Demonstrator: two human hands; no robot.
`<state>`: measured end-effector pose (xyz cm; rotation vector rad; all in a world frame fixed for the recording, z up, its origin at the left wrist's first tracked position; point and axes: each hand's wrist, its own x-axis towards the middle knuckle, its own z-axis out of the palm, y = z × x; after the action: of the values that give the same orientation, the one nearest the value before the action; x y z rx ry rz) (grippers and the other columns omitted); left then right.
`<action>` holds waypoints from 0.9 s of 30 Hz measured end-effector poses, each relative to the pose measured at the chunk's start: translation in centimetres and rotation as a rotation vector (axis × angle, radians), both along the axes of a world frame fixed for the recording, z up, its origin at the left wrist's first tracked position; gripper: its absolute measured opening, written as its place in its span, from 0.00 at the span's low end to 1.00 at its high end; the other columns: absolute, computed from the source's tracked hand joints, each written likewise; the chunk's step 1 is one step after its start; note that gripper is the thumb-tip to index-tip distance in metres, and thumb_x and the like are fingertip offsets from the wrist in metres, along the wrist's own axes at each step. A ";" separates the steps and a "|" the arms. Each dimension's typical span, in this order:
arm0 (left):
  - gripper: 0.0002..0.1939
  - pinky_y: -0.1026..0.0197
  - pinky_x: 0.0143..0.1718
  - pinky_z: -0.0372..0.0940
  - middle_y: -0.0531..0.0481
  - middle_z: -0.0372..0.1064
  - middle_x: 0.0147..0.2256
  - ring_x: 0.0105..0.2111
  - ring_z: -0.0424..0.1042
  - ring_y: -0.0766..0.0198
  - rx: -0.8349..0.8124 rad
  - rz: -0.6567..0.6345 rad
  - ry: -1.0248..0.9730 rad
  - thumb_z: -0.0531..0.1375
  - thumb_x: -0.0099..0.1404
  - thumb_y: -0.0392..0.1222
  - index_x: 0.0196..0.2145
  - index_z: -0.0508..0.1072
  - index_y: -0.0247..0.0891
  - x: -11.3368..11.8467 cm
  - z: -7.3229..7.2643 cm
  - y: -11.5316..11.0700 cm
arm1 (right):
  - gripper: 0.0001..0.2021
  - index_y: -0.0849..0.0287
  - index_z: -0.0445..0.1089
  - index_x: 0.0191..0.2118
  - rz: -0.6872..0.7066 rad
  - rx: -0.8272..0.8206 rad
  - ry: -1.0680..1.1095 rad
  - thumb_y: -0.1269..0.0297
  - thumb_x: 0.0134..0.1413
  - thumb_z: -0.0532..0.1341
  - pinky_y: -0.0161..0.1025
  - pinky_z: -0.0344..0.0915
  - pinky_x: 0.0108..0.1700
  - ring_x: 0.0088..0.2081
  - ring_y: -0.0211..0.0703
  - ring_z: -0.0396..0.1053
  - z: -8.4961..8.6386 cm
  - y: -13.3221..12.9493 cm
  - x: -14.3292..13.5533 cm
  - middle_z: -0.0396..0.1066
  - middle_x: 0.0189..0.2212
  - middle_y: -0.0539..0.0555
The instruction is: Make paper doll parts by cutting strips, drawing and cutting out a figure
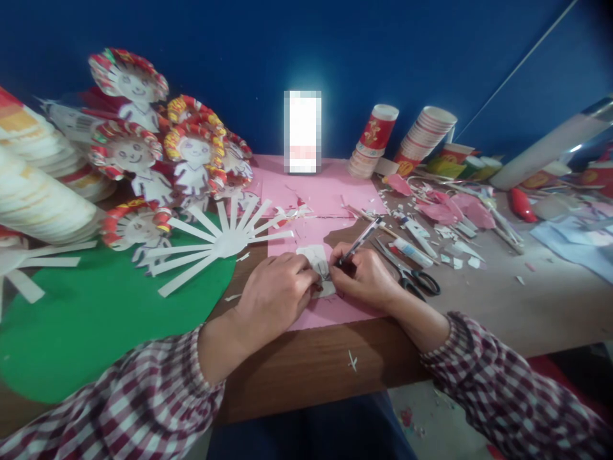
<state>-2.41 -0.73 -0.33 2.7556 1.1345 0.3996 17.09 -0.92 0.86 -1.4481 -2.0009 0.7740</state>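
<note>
A small white paper piece (313, 259) with dark lines on it lies on pink paper (311, 316) near the table's front edge. My left hand (278, 291) rests over the left side of the piece, its fingers curled and pressed down there; whether they pinch it is hidden. From the right, my right hand (361, 275) holds a pen (360, 239) between closed fingers, with the fingertips at the right side of the white piece. The pen's tip is hidden behind the fingers. Black-handled scissors (424, 281) lie just right of my right hand.
Left, a white paper fan of strips (230, 243) overlaps a green sheet (191, 306); paper figures with red and yellow rims (136, 153) stand behind. Stacked cups (376, 137), a lit phone (303, 134) and a blue wall (215, 45) are at the back. Scraps and a glue bottle (412, 252) lie right.
</note>
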 end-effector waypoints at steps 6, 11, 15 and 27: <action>0.11 0.51 0.41 0.65 0.46 0.70 0.38 0.41 0.69 0.54 -0.002 0.008 0.009 0.55 0.67 0.40 0.43 0.76 0.40 0.0 0.1 -0.1 | 0.02 0.59 0.67 0.28 0.004 0.003 0.006 0.70 0.49 0.57 0.33 0.57 0.29 0.24 0.35 0.62 0.0 0.0 0.0 0.65 0.21 0.46; 0.10 0.51 0.40 0.65 0.46 0.70 0.37 0.40 0.69 0.54 -0.007 0.008 0.006 0.56 0.67 0.40 0.42 0.76 0.40 0.0 0.2 -0.1 | 0.03 0.59 0.67 0.28 0.027 0.017 0.008 0.71 0.49 0.57 0.33 0.57 0.30 0.25 0.36 0.63 0.0 0.0 0.0 0.66 0.22 0.47; 0.10 0.51 0.42 0.65 0.47 0.70 0.38 0.42 0.69 0.54 -0.016 0.004 0.002 0.56 0.67 0.40 0.42 0.76 0.40 0.0 0.1 -0.1 | 0.02 0.58 0.67 0.29 -0.003 0.008 0.028 0.69 0.50 0.57 0.33 0.58 0.30 0.25 0.36 0.62 -0.1 -0.1 0.1 0.65 0.22 0.46; 0.10 0.51 0.41 0.65 0.45 0.70 0.38 0.41 0.69 0.54 -0.008 0.002 -0.005 0.56 0.67 0.39 0.42 0.76 0.39 0.0 0.1 -0.1 | 0.03 0.59 0.66 0.29 -0.010 -0.004 -0.020 0.69 0.50 0.57 0.33 0.57 0.29 0.25 0.36 0.63 -0.1 0.0 0.0 0.66 0.22 0.47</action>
<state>-2.43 -0.81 -0.25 2.7455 1.1356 0.4008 17.13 -0.97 0.80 -1.4735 -2.0064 0.7627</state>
